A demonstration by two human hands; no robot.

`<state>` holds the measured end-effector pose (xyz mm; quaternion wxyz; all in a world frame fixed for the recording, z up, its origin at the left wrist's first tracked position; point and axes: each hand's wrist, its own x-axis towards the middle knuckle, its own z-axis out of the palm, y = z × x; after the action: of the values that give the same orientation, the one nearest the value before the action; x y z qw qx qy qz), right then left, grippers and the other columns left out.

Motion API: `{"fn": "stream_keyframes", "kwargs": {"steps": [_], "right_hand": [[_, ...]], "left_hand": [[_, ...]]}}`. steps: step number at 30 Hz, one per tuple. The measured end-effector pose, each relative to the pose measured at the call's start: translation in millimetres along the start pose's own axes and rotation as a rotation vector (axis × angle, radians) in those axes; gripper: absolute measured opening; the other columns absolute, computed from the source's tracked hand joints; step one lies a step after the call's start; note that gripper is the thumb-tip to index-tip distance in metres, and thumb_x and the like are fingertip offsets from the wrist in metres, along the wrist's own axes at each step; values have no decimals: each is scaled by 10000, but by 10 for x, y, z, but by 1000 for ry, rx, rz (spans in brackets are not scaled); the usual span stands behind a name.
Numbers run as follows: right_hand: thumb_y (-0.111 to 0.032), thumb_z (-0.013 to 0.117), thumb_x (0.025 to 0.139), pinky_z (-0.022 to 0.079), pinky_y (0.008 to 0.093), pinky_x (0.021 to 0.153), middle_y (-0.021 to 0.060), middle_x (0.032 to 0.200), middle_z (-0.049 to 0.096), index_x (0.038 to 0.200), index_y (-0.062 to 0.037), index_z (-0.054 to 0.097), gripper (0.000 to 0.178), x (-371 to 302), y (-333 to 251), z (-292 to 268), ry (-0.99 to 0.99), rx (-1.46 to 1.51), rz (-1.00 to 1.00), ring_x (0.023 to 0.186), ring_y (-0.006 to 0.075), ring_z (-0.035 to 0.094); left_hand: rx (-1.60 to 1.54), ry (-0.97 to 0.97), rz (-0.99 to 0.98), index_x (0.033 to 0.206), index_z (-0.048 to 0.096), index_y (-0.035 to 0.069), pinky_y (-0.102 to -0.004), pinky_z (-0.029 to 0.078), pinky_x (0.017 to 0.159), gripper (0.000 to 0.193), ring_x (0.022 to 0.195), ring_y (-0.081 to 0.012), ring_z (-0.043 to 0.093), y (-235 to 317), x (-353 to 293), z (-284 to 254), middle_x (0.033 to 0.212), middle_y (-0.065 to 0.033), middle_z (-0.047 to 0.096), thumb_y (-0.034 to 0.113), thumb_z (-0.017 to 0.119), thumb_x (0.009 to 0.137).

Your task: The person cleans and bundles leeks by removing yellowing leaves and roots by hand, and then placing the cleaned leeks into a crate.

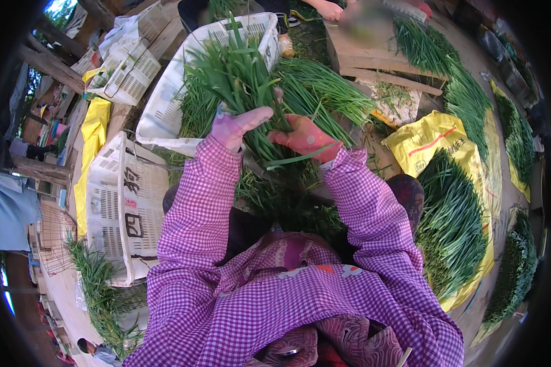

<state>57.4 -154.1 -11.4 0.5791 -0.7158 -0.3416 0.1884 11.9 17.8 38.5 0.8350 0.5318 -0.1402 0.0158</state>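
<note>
A thick bunch of long green chive-like leaves (239,73) stands upright in front of me, its lower stems gripped between both hands. My left hand (236,125), in a pink-purple glove, holds the bunch's left side with the thumb stretched across the stems. On the right side, my right hand (306,137), in an orange-red glove, closes around the same stems. Both sleeves are purple-and-white check. Loose leaves (288,202) lie piled over my lap under the hands.
A white plastic crate (159,116) holding more greens sits behind the bunch; another white crate (125,208) lies at my left. Heaps of greens (453,220) rest on yellow sacks (428,137) at the right. Another person's hand (330,9) works at a wooden board (361,61) at the top.
</note>
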Motion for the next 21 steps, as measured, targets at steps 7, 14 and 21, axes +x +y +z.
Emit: {"fn": "stream_keyframes", "kwargs": {"steps": [7, 14, 21], "right_hand": [[-300, 649, 773, 458, 369, 819, 157, 989, 635, 1174, -51, 540, 485, -145, -136, -75, 95, -203, -105, 932, 328, 598], [-251, 611, 808, 461, 366, 816, 172, 1020, 619, 1124, -49, 587, 376, -126, 80, -306, 174, -399, 136, 941, 335, 590], [-200, 563, 878, 482, 332, 729, 96, 897, 640, 1043, -3, 596, 259, -123, 325, -461, 245, 646, -98, 754, 196, 596]], "left_hand": [[607, 279, 11, 1148, 549, 34, -277, 483, 804, 465, 896, -136, 601, 111, 90, 432, 1008, -54, 636, 21, 710, 713], [260, 613, -20, 984, 621, -19, -331, 513, 808, 202, 891, -197, 592, 122, 77, -5, 976, -83, 610, 51, 619, 794], [-53, 706, -58, 960, 551, 46, -396, 517, 736, 136, 838, -247, 606, 259, 20, -154, 924, -121, 639, 55, 573, 826]]}}
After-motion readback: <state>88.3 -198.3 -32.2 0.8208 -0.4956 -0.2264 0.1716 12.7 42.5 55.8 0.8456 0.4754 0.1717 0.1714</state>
